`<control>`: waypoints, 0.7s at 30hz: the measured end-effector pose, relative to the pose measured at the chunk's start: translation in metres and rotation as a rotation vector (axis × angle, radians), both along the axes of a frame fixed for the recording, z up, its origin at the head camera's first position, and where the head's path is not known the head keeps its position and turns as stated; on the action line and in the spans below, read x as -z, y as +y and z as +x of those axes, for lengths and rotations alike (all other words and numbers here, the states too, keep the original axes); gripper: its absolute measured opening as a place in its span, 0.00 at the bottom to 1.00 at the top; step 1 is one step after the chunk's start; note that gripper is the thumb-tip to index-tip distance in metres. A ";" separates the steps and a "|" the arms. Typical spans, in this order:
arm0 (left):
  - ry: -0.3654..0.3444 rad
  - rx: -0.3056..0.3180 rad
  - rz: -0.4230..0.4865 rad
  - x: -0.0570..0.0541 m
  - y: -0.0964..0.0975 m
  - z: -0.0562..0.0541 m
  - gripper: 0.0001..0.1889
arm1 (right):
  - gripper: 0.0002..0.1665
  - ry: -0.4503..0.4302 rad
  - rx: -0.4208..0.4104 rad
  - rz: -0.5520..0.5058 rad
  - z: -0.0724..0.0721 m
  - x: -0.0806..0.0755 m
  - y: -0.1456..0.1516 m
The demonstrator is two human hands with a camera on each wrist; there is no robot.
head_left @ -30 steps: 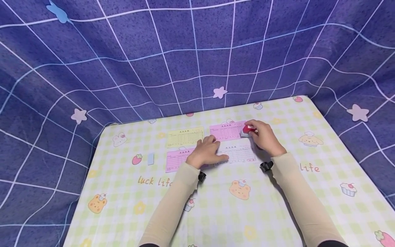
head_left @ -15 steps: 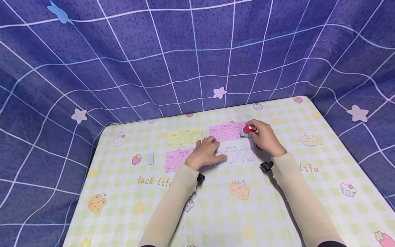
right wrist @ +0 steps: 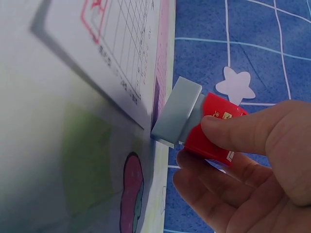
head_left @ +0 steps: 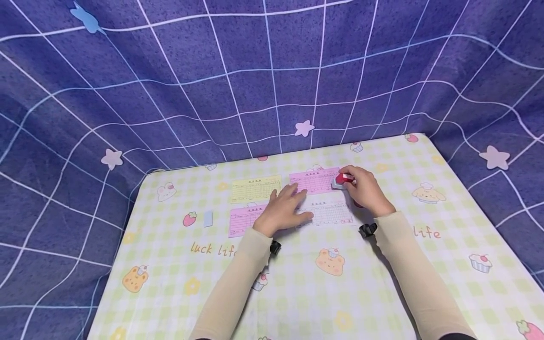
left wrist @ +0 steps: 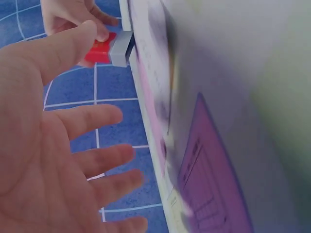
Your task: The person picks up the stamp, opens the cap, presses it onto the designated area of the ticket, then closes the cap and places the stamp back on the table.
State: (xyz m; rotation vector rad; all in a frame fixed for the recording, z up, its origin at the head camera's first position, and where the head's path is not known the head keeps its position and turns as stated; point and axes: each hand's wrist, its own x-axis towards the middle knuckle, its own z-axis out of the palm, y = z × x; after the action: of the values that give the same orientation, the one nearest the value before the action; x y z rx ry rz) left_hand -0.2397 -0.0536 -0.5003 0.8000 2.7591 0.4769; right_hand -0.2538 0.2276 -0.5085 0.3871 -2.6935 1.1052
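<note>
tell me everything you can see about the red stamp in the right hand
The stamp is small and blocky, plastic by its look: a glossy red upper body with a small printed label, and a wider grey base. The right hand pinches the red part, thumb on one side, fingers on the other. Its grey base sits against the right end of the far pink form, close to the white form, on the checked tablecloth. It looks roughly upright.

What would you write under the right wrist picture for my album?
A right hand grips a red and grey stamp, its grey base against the edge of a pink form.
</note>
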 end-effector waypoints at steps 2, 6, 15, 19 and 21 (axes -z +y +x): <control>-0.009 -0.014 0.018 0.000 -0.005 0.001 0.44 | 0.19 0.004 0.002 0.003 0.001 0.000 0.000; -0.038 -0.067 0.033 -0.002 -0.022 0.001 0.47 | 0.20 0.010 -0.001 0.000 0.001 0.000 0.001; -0.065 -0.217 -0.013 -0.001 -0.073 -0.004 0.53 | 0.20 -0.002 -0.004 -0.003 0.000 0.001 0.001; -0.077 -0.269 -0.029 0.000 -0.089 -0.004 0.55 | 0.20 -0.007 0.000 0.000 0.000 0.000 0.001; -0.086 -0.288 -0.049 0.001 -0.095 -0.004 0.55 | 0.19 -0.004 0.000 0.006 0.000 0.001 0.001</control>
State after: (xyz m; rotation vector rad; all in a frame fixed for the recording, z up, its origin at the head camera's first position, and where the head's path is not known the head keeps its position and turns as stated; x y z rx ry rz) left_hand -0.2434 -0.1490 -0.5011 0.3614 2.8034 0.4807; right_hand -0.2538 0.2282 -0.5094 0.3867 -2.7012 1.0997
